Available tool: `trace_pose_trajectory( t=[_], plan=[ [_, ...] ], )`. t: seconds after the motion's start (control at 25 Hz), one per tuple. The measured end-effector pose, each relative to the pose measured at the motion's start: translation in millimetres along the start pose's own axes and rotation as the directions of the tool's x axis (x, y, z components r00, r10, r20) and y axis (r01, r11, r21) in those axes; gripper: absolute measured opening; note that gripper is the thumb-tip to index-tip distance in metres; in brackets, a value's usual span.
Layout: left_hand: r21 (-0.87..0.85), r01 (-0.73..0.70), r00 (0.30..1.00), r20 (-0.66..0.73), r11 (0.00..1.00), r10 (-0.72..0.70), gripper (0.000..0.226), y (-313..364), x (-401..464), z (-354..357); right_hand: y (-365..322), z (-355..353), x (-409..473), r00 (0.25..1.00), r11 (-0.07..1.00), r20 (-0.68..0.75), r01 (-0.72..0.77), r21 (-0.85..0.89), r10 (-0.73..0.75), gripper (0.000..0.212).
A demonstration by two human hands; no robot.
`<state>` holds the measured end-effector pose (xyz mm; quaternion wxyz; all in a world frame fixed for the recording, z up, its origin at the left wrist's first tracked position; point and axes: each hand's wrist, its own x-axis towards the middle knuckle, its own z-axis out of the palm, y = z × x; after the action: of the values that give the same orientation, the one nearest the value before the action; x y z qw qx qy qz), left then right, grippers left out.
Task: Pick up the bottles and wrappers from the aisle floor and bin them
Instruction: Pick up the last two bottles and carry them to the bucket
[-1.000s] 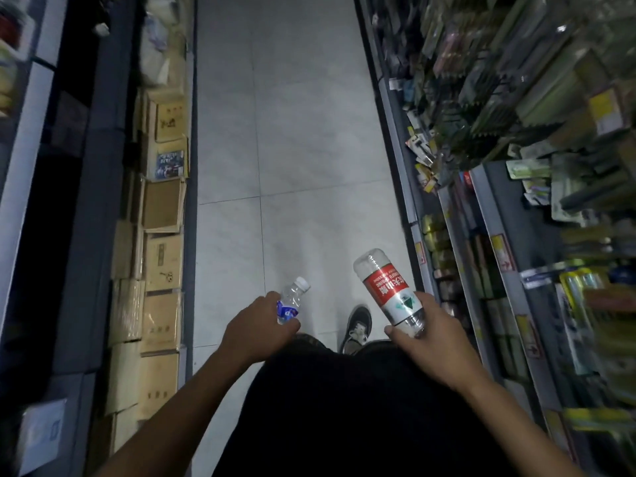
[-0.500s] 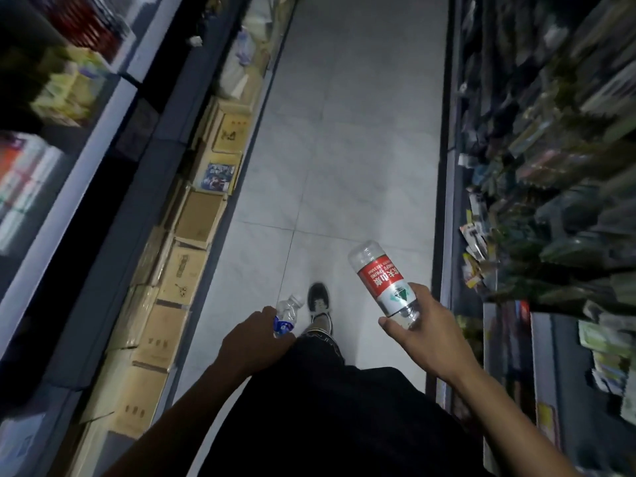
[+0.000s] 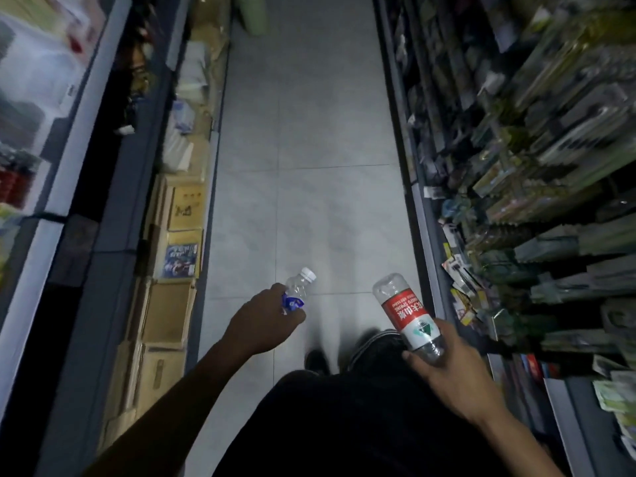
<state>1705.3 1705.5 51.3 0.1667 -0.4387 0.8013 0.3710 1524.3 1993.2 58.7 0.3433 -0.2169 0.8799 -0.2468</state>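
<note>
With each hand closed on a bottle, left hand (image 3: 265, 321) on the small bottle (image 3: 298, 287) and right hand (image 3: 451, 370) on the red-label bottle (image 3: 407, 313), both grips needed keeping firm toward the green bin (image 3: 254, 12), far ahead.

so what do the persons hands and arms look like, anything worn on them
Both arms are bare as far as the view shows: no sleeve, glove, watch or bracelet on either forearm or wrist. The left hand and right hand show no rings that I can make out, though the dim light and blur hide fine detail. Below them, the clothing is black.
</note>
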Motion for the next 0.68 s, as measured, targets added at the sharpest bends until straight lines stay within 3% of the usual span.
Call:
trace_pose_trajectory(
  t=[0.16,0.4,0.68],
  plan=[
    [0.061,-0.018,1.000,-0.013,0.998,0.019,0.026,48,78,-32,-13,-23,73,0.999,0.998,0.001,-0.046,0.038,0.046,0.071],
    [0.051,0.012,1.000,0.008,0.999,-0.013,0.034,108,171,-67,-64,-85,219,0.999,0.999,0.029,0.025,-0.027,-0.024,0.071],
    [-0.045,0.195,0.980,0.032,0.980,-0.194,0.034,129,258,-124,-158,-135,393,0.976,0.976,0.137,0.185,-0.111,-0.170,0.069]
  ],
)
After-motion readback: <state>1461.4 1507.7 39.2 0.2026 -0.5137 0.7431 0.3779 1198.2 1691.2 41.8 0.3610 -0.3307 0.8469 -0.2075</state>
